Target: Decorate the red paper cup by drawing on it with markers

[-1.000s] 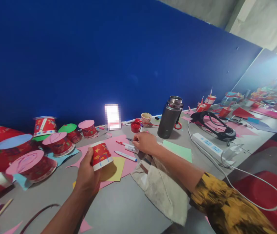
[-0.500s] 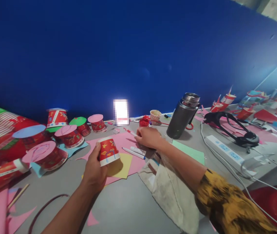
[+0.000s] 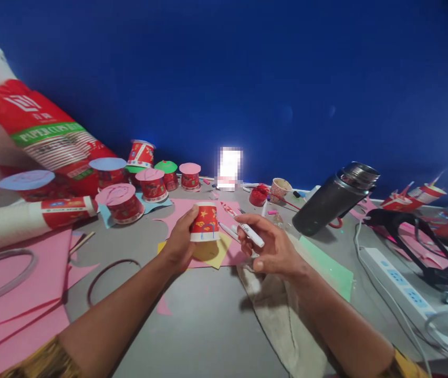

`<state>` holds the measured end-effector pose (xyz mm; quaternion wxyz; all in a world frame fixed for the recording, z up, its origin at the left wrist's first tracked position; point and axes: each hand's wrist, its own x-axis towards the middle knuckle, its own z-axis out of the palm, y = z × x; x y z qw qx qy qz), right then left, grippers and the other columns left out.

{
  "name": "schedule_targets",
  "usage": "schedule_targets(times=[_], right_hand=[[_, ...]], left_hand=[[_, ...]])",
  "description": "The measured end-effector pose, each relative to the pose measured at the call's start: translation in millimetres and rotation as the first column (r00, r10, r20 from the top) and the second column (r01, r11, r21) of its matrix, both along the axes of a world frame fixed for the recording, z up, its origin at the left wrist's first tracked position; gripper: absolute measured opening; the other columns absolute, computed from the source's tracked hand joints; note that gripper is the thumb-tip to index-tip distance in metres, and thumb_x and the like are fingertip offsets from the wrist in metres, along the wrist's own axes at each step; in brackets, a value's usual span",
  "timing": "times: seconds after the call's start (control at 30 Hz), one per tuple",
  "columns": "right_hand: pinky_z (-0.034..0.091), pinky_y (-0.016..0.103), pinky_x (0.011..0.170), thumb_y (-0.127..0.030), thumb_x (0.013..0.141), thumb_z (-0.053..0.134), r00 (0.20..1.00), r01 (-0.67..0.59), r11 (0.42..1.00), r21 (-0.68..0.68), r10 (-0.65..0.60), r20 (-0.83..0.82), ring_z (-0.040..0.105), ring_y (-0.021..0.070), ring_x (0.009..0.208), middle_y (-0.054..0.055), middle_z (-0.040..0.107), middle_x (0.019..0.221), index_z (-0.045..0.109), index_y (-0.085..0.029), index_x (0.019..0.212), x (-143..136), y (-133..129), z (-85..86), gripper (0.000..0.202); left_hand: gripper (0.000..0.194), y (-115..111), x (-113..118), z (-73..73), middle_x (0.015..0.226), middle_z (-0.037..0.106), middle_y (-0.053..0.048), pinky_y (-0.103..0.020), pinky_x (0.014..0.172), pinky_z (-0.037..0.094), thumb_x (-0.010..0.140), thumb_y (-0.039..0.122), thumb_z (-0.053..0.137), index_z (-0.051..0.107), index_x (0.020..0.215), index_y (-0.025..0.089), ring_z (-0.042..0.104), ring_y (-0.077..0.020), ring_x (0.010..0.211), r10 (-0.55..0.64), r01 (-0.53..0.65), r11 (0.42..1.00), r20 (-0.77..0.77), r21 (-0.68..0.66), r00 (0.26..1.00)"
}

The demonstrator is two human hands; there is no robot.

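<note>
Upside down in my left hand [image 3: 182,239] is a red paper cup [image 3: 204,223] with gold stars, blue drawn lines and a white rim at the bottom. My right hand [image 3: 273,244] is just right of the cup, its fingers round a white marker [image 3: 252,236]. Behind those fingers a red-and-white pen [image 3: 228,209] and another white pen [image 3: 229,231] lie over pink paper [image 3: 176,210]. A yellow sheet [image 3: 210,253] is beneath the cup. Below my right wrist lies a beige cloth [image 3: 282,320].
Decorated cups [image 3: 121,203] and a paper-cup bag [image 3: 56,136] are at the left. A dark flask [image 3: 336,197], green paper [image 3: 326,262], a power strip [image 3: 400,286] and a black headset [image 3: 416,252] occupy the right. A brown ring [image 3: 92,278] lies near my left forearm.
The view has swung left. My right hand has come back toward the cup and now has a white marker in it. My left hand still holds the cup, now more upright.
</note>
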<state>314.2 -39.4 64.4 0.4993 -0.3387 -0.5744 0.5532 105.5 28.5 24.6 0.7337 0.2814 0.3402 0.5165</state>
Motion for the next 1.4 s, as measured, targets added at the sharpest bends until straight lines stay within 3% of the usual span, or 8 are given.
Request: schedule_targets(times=[0.13, 0.2, 0.33, 0.5, 0.57, 0.77, 1.07, 1.4], right_hand=[[0.054, 0.028, 0.064, -0.048, 0.083, 0.091, 0.943, 0.328, 0.942, 0.071, -0.331, 0.03, 0.062, 0.0147, 0.069, 0.002, 0.07, 0.083, 0.083, -0.026, 0.102, -8, -6, -17.1, 0.03], [0.052, 0.028, 0.059, -0.051, 0.091, 0.083, 0.922, 0.384, 0.919, 0.087, -0.386, 0.006, 0.06, 0.0147, 0.063, 0.002, 0.071, 0.073, 0.084, -0.025, 0.102, -12, -8, -23.7, 0.028], [0.051, 0.027, 0.055, -0.046, 0.092, 0.082, 0.905, 0.419, 0.895, 0.156, -0.425, 0.008, 0.062, 0.0145, 0.06, 0.004, 0.077, 0.077, 0.085, -0.024, 0.101, -20, -12, -27.6, 0.024], [0.051, 0.026, 0.057, -0.029, 0.09, 0.079, 0.806, 0.529, 0.762, 0.373, -0.589, 0.058, 0.063, 0.0137, 0.061, 0.0, 0.072, 0.071, 0.078, -0.024, 0.085, -24, -17, -25.1, 0.008], [0.052, 0.027, 0.059, -0.026, 0.091, 0.076, 0.782, 0.528, 0.727, 0.439, -0.618, 0.083, 0.067, 0.0153, 0.064, 0.0, 0.074, 0.073, 0.077, -0.024, 0.088, -24, -17, -24.4, 0.004], [0.057, 0.028, 0.063, -0.025, 0.094, 0.072, 0.768, 0.445, 0.718, 0.535, -0.613, 0.183, 0.075, 0.0182, 0.07, 0.002, 0.08, 0.079, 0.077, -0.023, 0.092, -22, -16, -22.4, 0.006], [0.058, 0.028, 0.067, -0.016, 0.095, 0.069, 0.741, 0.308, 0.597, 0.741, -0.639, 0.207, 0.076, 0.0174, 0.072, 0.003, 0.082, 0.083, 0.077, -0.023, 0.093, -24, -15, -19.7, 0.01], [0.059, 0.031, 0.07, -0.02, 0.097, 0.069, 0.75, 0.275, 0.62, 0.735, -0.617, 0.239, 0.076, 0.0188, 0.074, 0.004, 0.083, 0.085, 0.077, -0.023, 0.096, -23, -13, -21.7, 0.009]], left_hand=[[0.051, 2, 1, -5.0, 0.094, 0.08, -0.009, -0.041, 0.078, 0.064, 0.085, 0.057, 0.083, 0.071, 0.111, 0.016, 0.078, -0.0264, 0.078, 0.024, -0.024, 0.999, -0.033, 0.021, 0.999], [0.051, 3, 2, -7.6, 0.094, 0.08, -0.007, -0.04, 0.08, 0.063, 0.082, 0.058, 0.085, 0.07, 0.108, 0.016, 0.077, -0.0255, 0.081, 0.042, -0.04, 0.998, -0.034, 0.049, 0.999], [0.053, 3, 4, -11.7, 0.091, 0.077, -0.004, -0.037, 0.078, 0.061, 0.078, 0.061, 0.087, 0.069, 0.102, 0.018, 0.075, -0.0242, 0.082, 0.053, -0.045, 0.988, -0.053, 0.147, 0.997], [0.052, 1, 5, -11.4, 0.084, 0.072, -0.001, -0.034, 0.074, 0.058, 0.077, 0.063, 0.086, 0.065, 0.095, 0.019, 0.07, -0.02, 0.075, 0.054, -0.033, 0.983, -0.117, 0.178, 0.992], [0.052, 0, 5, -10.7, 0.085, 0.072, -0.001, -0.033, 0.073, 0.057, 0.077, 0.064, 0.085, 0.065, 0.096, 0.019, 0.069, -0.0194, 0.076, 0.056, -0.027, 0.982, -0.146, 0.189, 0.988], [0.053, -1, 5, -9.3, 0.088, 0.073, -0.002, -0.033, 0.071, 0.056, 0.079, 0.066, 0.082, 0.065, 0.099, 0.02, 0.07, -0.0207, 0.077, 0.046, -0.003, 0.977, -0.196, 0.215, 0.98], [0.054, -4, 5, -7.6, 0.077, 0.064, 0.003, -0.029, 0.066, 0.051, 0.077, 0.068, 0.085, 0.059, 0.086, 0.021, 0.062, -0.0161, 0.068, 0.043, 0.011, 0.969, -0.215, 0.245, 0.976], [0.054, -2, 4, -10.2, 0.089, 0.073, -0.003, -0.032, 0.069, 0.053, 0.082, 0.069, 0.078, 0.067, 0.098, 0.019, 0.068, -0.0206, 0.077, 0.047, 0.03, 0.964, -0.277, 0.266, 0.96]])
